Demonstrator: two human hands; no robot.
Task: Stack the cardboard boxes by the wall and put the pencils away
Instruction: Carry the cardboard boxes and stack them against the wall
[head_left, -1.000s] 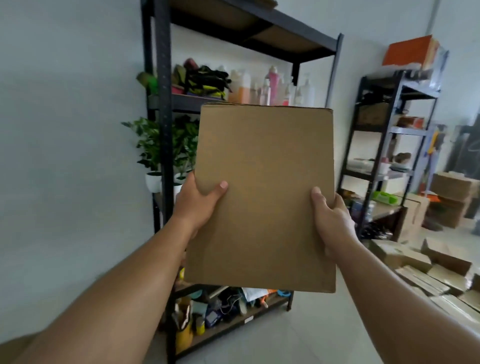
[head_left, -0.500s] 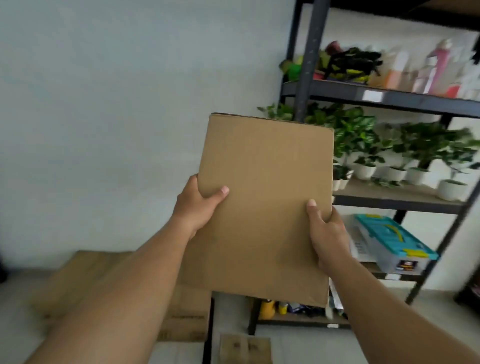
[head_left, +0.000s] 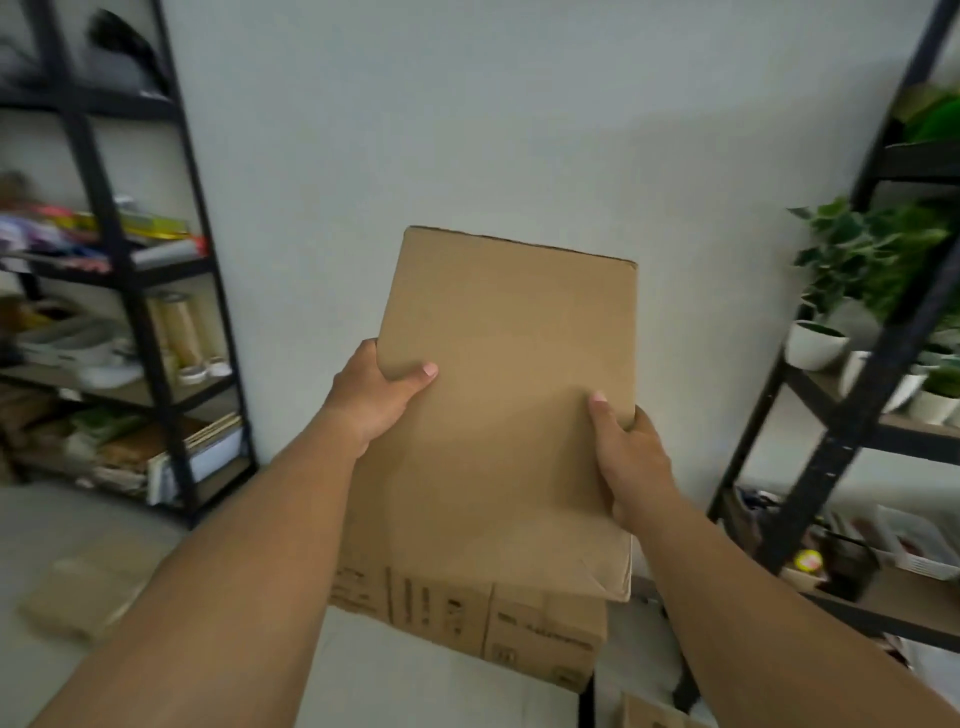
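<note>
The plain cardboard box (head_left: 509, 415) is up in the air in front of the wall (head_left: 467, 130), over a printed box (head_left: 467, 613) that sits on the floor at the wall's foot; whether the two touch, I cannot tell. Left hand (head_left: 374, 400) and right hand (head_left: 628, 457) each have a grip pinching a side edge, thumb flat on the near face, fingers hidden behind. The danger from here, I'd say: with only its edges pinched, the box could twist and land askew, overhanging the printed one, or a corner could clip the black rack (head_left: 857, 415) to the right.
</note>
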